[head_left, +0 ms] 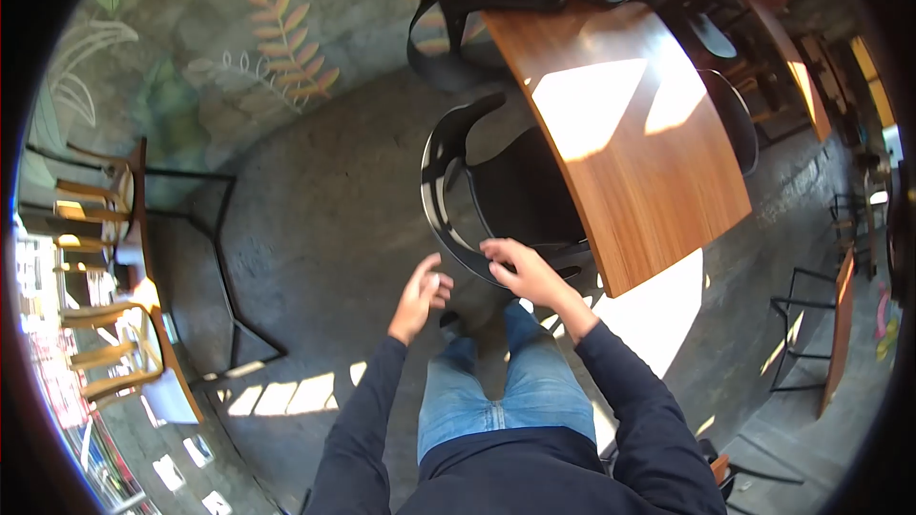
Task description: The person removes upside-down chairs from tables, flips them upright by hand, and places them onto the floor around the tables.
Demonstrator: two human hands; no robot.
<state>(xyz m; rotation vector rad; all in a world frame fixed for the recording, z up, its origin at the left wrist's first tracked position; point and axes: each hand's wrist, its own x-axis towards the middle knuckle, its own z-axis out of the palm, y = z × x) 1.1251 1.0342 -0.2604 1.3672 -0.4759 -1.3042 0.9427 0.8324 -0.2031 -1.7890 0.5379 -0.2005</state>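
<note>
A black chair (520, 193) with a curved, shiny backrest stands in front of me, its seat partly under a wooden table (658, 176). My right hand (520, 270) is over the near end of the backrest, fingers bent and spread, with nothing visible in it. Whether its fingertips touch the backrest I cannot tell. Left of the chair, my left hand (418, 298) hangs in the air above the dark floor, thumb and fingers apart and holding nothing.
Along the left side runs a long table (153, 300) with wooden chairs (105, 315) and an angled black metal frame (225, 267). Other black chairs (444, 38) stand at the far end of the wooden table. A painted wall (219, 48) rises beyond. At right is another table (840, 334).
</note>
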